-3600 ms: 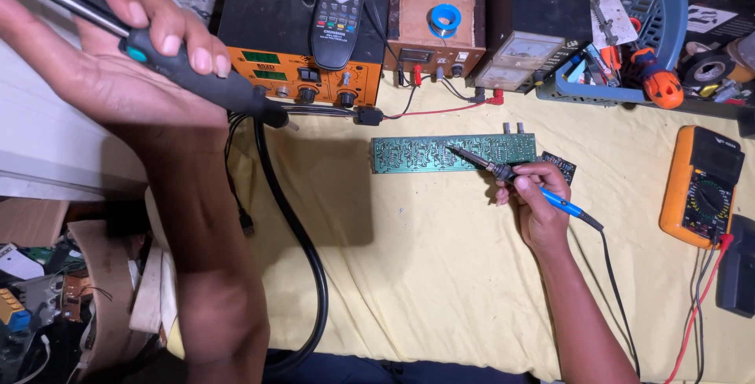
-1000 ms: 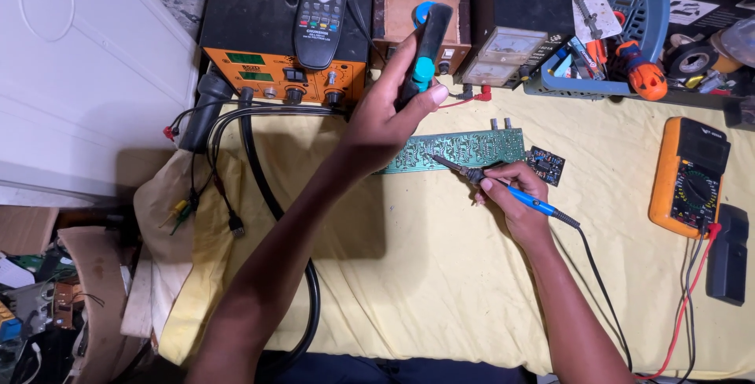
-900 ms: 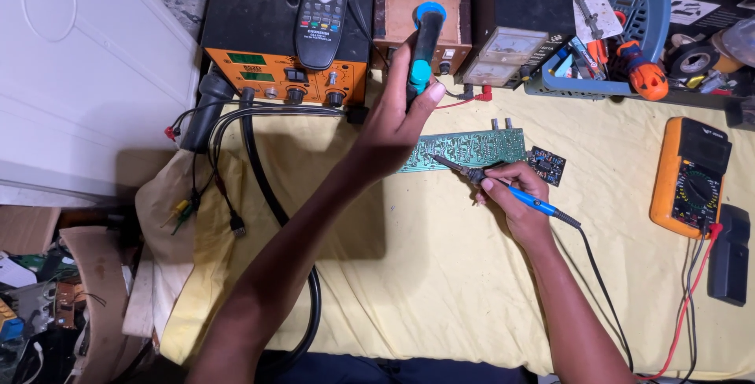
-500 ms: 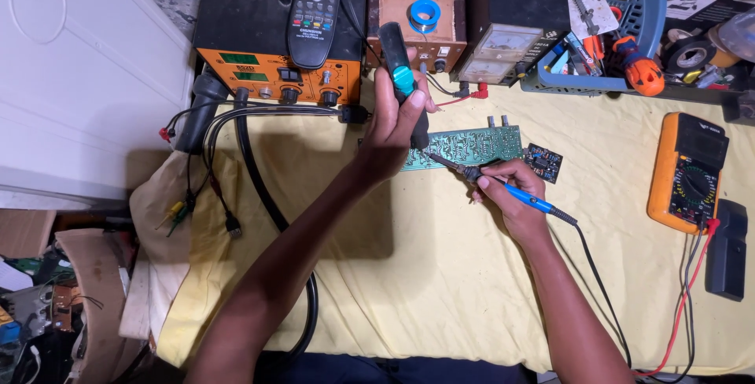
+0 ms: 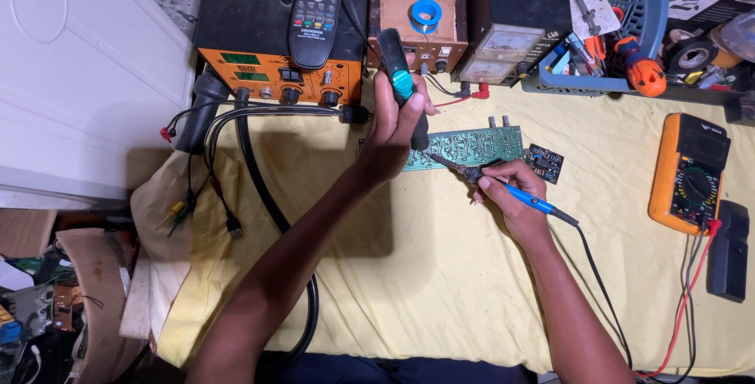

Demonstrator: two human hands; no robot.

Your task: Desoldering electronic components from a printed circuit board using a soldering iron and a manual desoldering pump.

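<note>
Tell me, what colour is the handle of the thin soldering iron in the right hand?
Blue, on the thin soldering iron held in the right hand, clearest in the head view.

My left hand (image 5: pixel 393 128) grips the black tool (image 5: pixel 405 85) upright over the green circuit board (image 5: pixel 472 146); my right hand (image 5: pixel 511 195) holds the soldering iron (image 5: pixel 503 187), tip on it.

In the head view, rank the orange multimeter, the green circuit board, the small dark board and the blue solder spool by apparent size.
1. Multimeter and green circuit board: look alike; the left hand covers part of the board.
2. Small dark board.
3. Blue solder spool.
</note>
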